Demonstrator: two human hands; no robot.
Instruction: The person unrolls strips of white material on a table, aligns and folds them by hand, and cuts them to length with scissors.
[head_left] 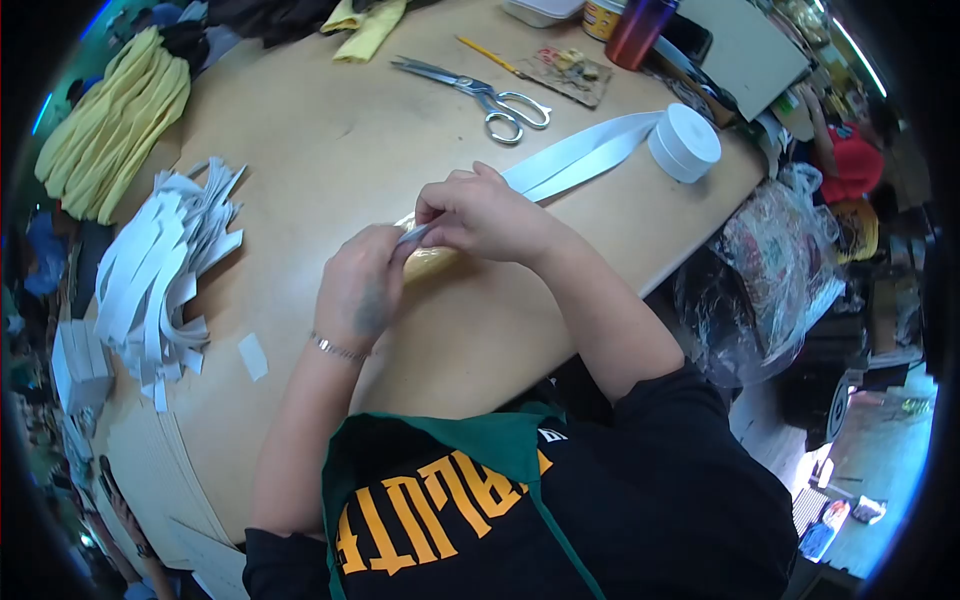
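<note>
My left hand (362, 278), with a bracelet at the wrist, and my right hand (478, 214) meet over the table, fingers pinched together. Between them is the end of a white elastic band (411, 236). Behind my right hand the band stretches as a double strip (590, 155) to its white roll (685, 143) at the right. Just beneath my hands lies a shiny yellowish block (430, 262), mostly covered, so its kind does not show. A heap of cut white strips (165, 275) lies to the left, with one short white piece (253, 357) apart from it.
Metal scissors (485, 95), a yellow pencil (490, 57) and a piece of cardboard (565, 75) lie beyond my hands. A tumbler (640, 32) stands at the back. Bundled yellow fabric (115, 125) sits far left. A clear plastic bag (765, 270) hangs beside the table's right edge.
</note>
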